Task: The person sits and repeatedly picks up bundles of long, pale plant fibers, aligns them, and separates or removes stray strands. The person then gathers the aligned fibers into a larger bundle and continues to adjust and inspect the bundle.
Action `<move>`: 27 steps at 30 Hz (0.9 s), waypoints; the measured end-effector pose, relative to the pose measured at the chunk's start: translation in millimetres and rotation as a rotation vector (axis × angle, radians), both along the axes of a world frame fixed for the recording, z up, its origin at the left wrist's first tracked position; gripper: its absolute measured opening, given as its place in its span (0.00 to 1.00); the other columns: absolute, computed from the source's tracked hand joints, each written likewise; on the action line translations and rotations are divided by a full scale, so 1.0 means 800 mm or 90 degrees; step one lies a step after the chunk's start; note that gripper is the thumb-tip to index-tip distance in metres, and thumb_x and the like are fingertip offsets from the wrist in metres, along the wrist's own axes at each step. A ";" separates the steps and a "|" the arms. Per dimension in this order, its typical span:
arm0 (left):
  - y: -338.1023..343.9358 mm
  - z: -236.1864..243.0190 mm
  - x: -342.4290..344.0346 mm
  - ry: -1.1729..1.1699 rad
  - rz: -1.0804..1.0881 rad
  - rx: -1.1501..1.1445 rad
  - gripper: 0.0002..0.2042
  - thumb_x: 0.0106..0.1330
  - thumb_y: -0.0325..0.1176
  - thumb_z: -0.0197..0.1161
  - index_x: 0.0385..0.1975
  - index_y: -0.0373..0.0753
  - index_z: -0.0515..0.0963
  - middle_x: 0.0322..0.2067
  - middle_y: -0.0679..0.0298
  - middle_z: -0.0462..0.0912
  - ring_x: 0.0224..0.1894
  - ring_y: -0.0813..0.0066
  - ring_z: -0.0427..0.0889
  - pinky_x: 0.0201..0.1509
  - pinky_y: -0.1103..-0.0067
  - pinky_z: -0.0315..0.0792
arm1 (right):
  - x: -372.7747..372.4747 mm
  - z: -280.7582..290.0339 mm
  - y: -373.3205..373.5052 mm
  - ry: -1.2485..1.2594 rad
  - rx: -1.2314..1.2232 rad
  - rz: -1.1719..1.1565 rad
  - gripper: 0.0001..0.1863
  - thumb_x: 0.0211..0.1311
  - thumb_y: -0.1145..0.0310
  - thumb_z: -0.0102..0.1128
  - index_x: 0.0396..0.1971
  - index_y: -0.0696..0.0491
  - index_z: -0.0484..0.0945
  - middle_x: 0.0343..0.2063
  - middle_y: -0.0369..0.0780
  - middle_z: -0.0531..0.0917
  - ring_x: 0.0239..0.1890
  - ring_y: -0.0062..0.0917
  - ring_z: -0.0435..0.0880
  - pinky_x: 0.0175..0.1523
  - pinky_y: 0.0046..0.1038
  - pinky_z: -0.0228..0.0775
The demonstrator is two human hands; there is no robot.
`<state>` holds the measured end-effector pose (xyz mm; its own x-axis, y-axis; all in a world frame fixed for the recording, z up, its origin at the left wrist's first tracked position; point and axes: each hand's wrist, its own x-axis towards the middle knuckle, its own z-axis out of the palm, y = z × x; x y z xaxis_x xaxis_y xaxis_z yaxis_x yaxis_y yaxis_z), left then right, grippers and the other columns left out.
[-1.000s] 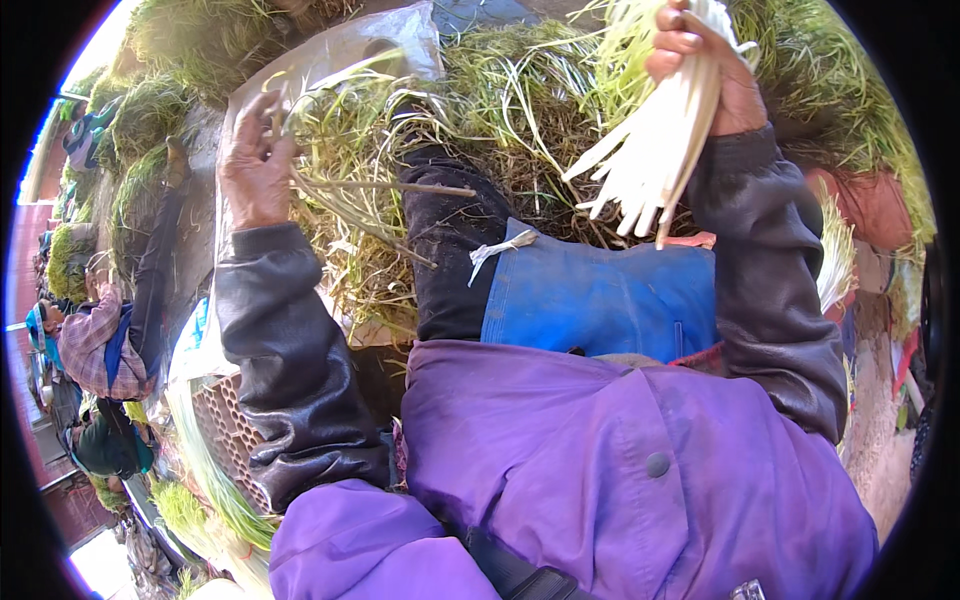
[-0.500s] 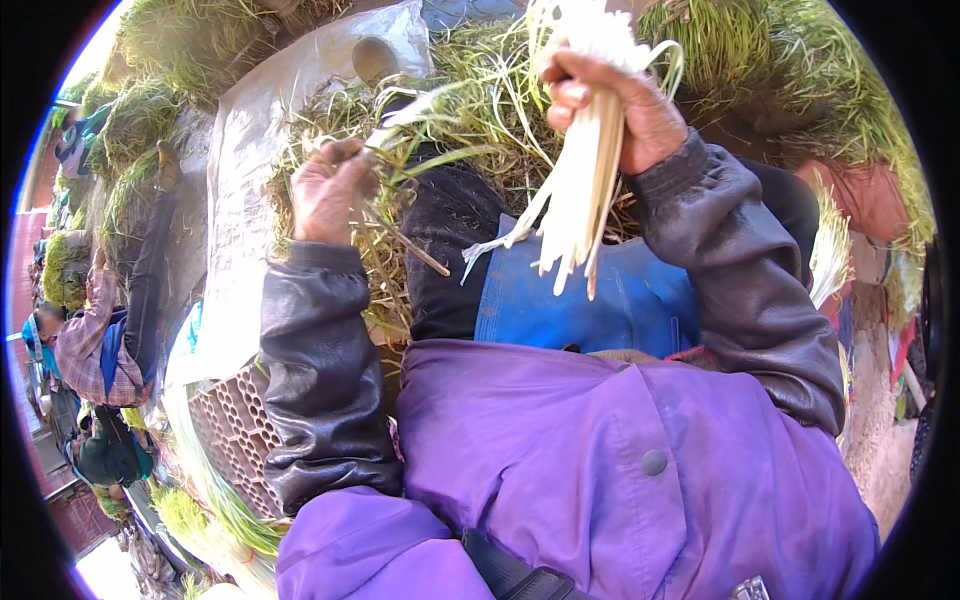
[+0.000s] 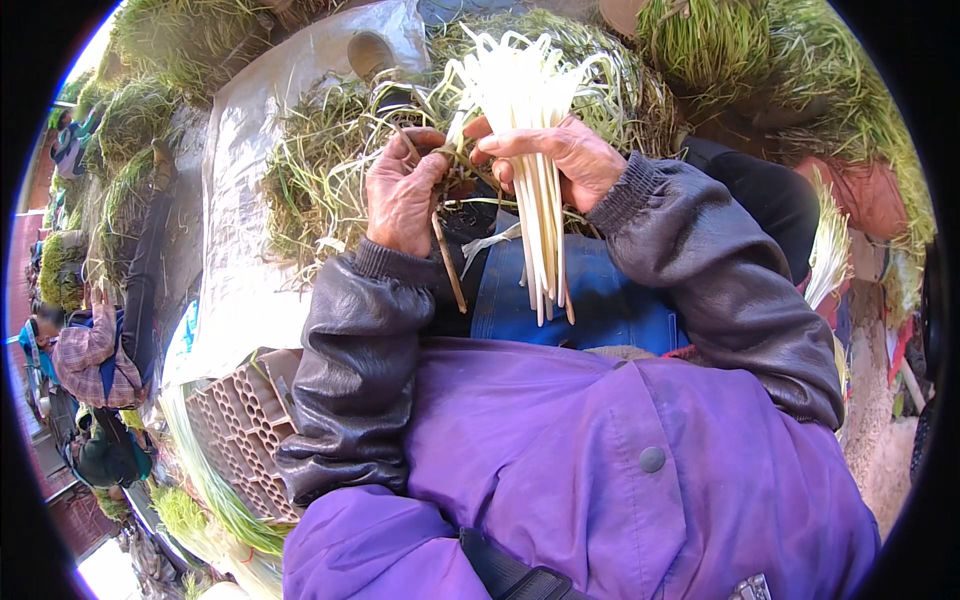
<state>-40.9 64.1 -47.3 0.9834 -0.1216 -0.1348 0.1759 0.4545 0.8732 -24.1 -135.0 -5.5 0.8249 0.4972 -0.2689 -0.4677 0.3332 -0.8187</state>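
Observation:
My right hand [image 3: 575, 165] is closed round a bundle of long, pale, leek-like stalks [image 3: 540, 240]. Their white tops fan out above the fist and the cut-looking ends hang over my lap. Close beside it, my left hand [image 3: 402, 200] pinches a thin brown stem [image 3: 447, 262] that dangles below the fingers. A greenish strand runs between the two hands at the bundle's left side; which hand grips its end is unclear. Under and beyond both hands lies a heap of loose green and yellowed leaves [image 3: 320, 170].
A pale plastic sheet [image 3: 240, 190] spreads at the left, with a hollow brick [image 3: 240, 425] near my left elbow. Grassy green bundles [image 3: 705, 50] are piled at the far side. Another pale bundle [image 3: 828, 250] stands at the right. A person in a plaid shirt [image 3: 88, 350] sits far left.
My left hand has moved right, up to the bundle, with the brown stem. My right hand has come lower and left, its grip turned, and the bundle now hangs more upright.

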 end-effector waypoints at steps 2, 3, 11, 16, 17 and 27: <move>-0.003 0.001 -0.002 0.011 -0.018 -0.032 0.08 0.67 0.19 0.54 0.44 0.34 0.73 0.37 0.59 0.81 0.35 0.71 0.84 0.38 0.73 0.85 | 0.000 -0.004 0.000 -0.004 -0.003 0.012 0.20 0.58 0.73 0.68 0.50 0.60 0.77 0.33 0.38 0.83 0.27 0.15 0.82 0.35 0.19 0.78; -0.005 0.001 -0.004 0.013 -0.017 -0.042 0.08 0.67 0.18 0.54 0.44 0.34 0.73 0.37 0.59 0.81 0.35 0.71 0.84 0.38 0.73 0.85 | 0.001 -0.006 -0.001 -0.010 -0.002 0.016 0.20 0.58 0.73 0.68 0.50 0.60 0.77 0.33 0.38 0.83 0.27 0.15 0.82 0.35 0.19 0.78; -0.001 0.004 -0.013 0.005 -0.018 -0.097 0.10 0.66 0.18 0.56 0.45 0.35 0.73 0.36 0.61 0.81 0.34 0.72 0.84 0.39 0.74 0.83 | 0.004 -0.012 -0.003 0.029 -0.053 0.010 0.12 0.58 0.74 0.68 0.42 0.57 0.79 0.29 0.36 0.84 0.25 0.15 0.83 0.30 0.17 0.78; -0.001 0.003 -0.015 0.007 -0.016 -0.084 0.09 0.66 0.19 0.57 0.45 0.34 0.74 0.36 0.62 0.81 0.34 0.74 0.84 0.39 0.74 0.83 | 0.010 -0.007 -0.011 0.018 0.002 0.005 0.16 0.57 0.74 0.68 0.45 0.59 0.78 0.30 0.36 0.83 0.27 0.15 0.83 0.31 0.17 0.78; -0.002 0.002 -0.015 -0.004 -0.022 -0.081 0.09 0.66 0.19 0.57 0.45 0.34 0.75 0.36 0.62 0.81 0.34 0.74 0.84 0.39 0.74 0.83 | 0.011 -0.006 -0.013 0.026 -0.017 0.012 0.16 0.57 0.74 0.68 0.46 0.59 0.78 0.30 0.36 0.83 0.27 0.15 0.83 0.32 0.17 0.78; -0.018 -0.001 -0.022 -0.102 -0.022 0.048 0.09 0.66 0.18 0.58 0.44 0.34 0.77 0.37 0.65 0.82 0.37 0.79 0.83 0.41 0.80 0.82 | 0.005 -0.018 -0.009 0.090 -0.033 0.002 0.13 0.57 0.72 0.69 0.42 0.59 0.82 0.27 0.36 0.83 0.25 0.17 0.82 0.30 0.19 0.77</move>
<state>-58.6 49.7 -47.9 0.9884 -0.1515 0.0125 0.0469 0.3824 0.9228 -19.9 -142.1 -20.2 0.7761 0.4818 -0.4068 -0.5797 0.2915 -0.7609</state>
